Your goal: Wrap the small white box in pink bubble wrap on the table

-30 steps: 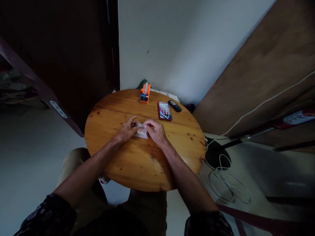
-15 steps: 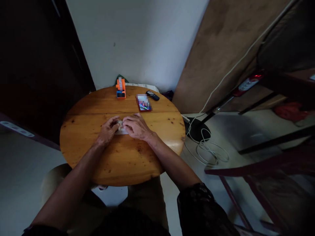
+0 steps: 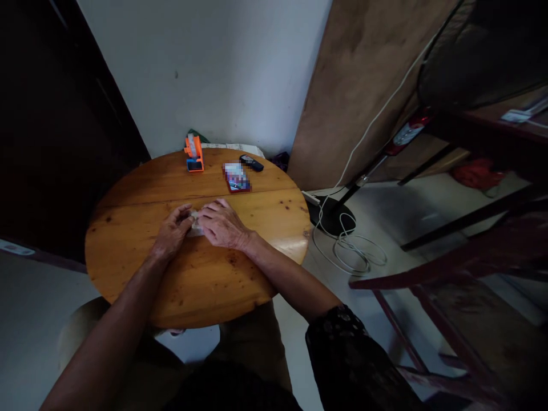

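Both my hands rest on the round wooden table point(image 3: 240, 274), meeting over a small pale whitish object point(image 3: 196, 224) near its middle. My left hand point(image 3: 170, 237) curls its fingers against the object's left side. My right hand point(image 3: 221, 224) lies over its right side with the fingers bent down onto it. Most of the object is hidden under the fingers, and I cannot make out what it is.
At the table's far edge stand an orange device point(image 3: 194, 154), a red phone point(image 3: 236, 177) lying flat and a small dark phone point(image 3: 251, 163). White cable point(image 3: 351, 251) coils on the floor to the right, beside a dark round base point(image 3: 331, 216) and dark furniture frames point(image 3: 428, 274).
The view has swung to the right, so the table sits further left in the picture. My hands stay together on the pale object, the right one covering more of it.
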